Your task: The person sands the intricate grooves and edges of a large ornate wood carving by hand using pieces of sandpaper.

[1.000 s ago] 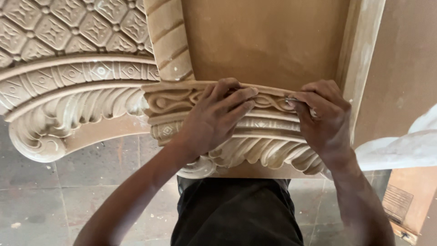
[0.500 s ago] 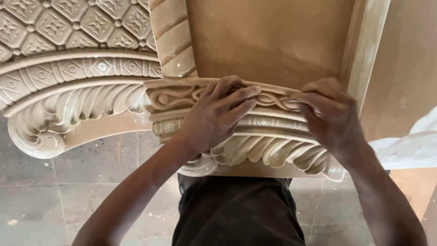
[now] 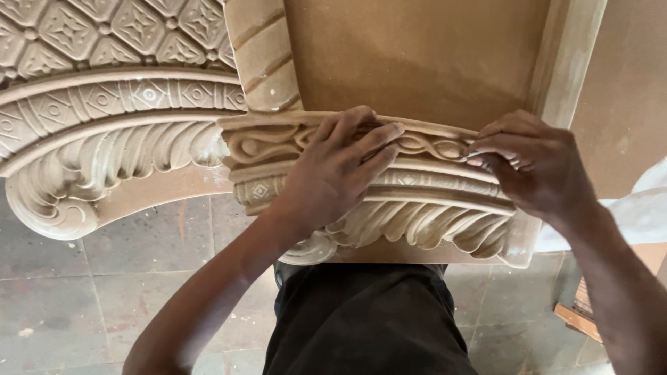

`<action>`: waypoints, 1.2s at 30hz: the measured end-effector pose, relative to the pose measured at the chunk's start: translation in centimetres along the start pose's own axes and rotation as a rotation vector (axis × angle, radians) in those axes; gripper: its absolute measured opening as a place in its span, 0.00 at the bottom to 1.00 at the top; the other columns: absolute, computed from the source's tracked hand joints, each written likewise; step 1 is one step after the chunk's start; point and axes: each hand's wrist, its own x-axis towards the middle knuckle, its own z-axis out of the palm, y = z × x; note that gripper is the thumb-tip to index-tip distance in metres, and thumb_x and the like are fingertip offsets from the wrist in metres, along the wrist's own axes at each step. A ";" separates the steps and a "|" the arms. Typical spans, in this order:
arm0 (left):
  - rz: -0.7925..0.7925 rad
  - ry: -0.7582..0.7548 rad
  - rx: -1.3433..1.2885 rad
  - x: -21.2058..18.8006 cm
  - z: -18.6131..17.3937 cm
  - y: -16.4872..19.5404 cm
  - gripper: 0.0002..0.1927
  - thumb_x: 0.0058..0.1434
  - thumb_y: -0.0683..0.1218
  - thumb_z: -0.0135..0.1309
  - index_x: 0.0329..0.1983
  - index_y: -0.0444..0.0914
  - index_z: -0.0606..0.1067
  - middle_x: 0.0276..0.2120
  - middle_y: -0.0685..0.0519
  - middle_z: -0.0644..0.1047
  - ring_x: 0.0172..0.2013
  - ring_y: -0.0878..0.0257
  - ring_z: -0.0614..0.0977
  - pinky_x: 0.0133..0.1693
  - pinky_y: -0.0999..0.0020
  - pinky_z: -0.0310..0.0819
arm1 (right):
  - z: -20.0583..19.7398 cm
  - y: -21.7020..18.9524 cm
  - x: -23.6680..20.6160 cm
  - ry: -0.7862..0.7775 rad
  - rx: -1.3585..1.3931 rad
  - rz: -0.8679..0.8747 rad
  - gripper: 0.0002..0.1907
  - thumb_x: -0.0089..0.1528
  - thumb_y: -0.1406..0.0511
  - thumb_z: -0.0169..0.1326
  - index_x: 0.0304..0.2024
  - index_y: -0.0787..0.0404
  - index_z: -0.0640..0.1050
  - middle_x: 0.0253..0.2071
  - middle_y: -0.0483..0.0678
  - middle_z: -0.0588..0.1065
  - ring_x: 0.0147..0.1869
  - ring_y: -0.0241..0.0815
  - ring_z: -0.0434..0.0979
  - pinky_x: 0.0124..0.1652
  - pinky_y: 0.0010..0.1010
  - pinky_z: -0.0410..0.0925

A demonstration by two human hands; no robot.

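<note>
On the carved moulding [image 3: 417, 182], left hand [image 3: 337, 173] lies open; right hand [image 3: 535, 167] pinches a thin tool [image 3: 474, 155].

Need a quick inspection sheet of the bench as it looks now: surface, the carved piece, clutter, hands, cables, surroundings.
Surface: flat brown board with a raised pale frame behind the carving.
Job's things: carved moulding with leaf and braid bands; a matching curved moulding adjoins it at left.
Clutter: nothing seen on the board.
Hands: left hand lies flat on the carved moulding; right hand pinches a small thin item at the braid band, too small to identify.
Cables: nothing seen.
Surroundings: grey tiled floor; white sheet at right.
</note>
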 end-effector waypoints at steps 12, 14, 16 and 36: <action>0.018 -0.019 0.012 -0.2 0.3 -0.2 0.22 0.55 0.44 0.61 0.54 0.37 0.78 0.63 0.51 0.71 0.66 0.49 0.66 0.66 0.49 0.64 | 3.0 -3.0 -1.3 0.270 -0.038 0.115 0.07 0.64 0.73 0.68 0.44 0.64 0.82 0.39 0.50 0.79 0.40 0.40 0.80 0.36 0.29 0.73; 0.029 -0.026 0.027 -0.2 0.3 -0.2 0.21 0.57 0.44 0.61 0.55 0.37 0.77 0.64 0.51 0.71 0.66 0.49 0.66 0.67 0.50 0.64 | 3.8 -4.1 -0.5 0.317 -0.042 0.119 0.08 0.64 0.74 0.68 0.44 0.65 0.83 0.39 0.51 0.79 0.40 0.40 0.80 0.37 0.29 0.73; 0.026 -0.006 -0.002 -0.2 0.3 -0.2 0.20 0.61 0.44 0.61 0.57 0.38 0.77 0.65 0.52 0.70 0.67 0.50 0.65 0.67 0.51 0.64 | 3.9 -5.2 -0.1 0.355 -0.070 0.101 0.08 0.66 0.75 0.67 0.46 0.64 0.83 0.39 0.50 0.79 0.41 0.40 0.80 0.38 0.29 0.74; 0.016 -0.006 -0.044 -0.2 0.4 -0.5 0.24 0.55 0.43 0.64 0.56 0.36 0.77 0.63 0.52 0.71 0.66 0.49 0.65 0.68 0.49 0.63 | 2.3 -5.3 1.4 0.178 -0.074 0.167 0.05 0.67 0.73 0.64 0.45 0.66 0.83 0.38 0.52 0.79 0.40 0.44 0.80 0.37 0.31 0.72</action>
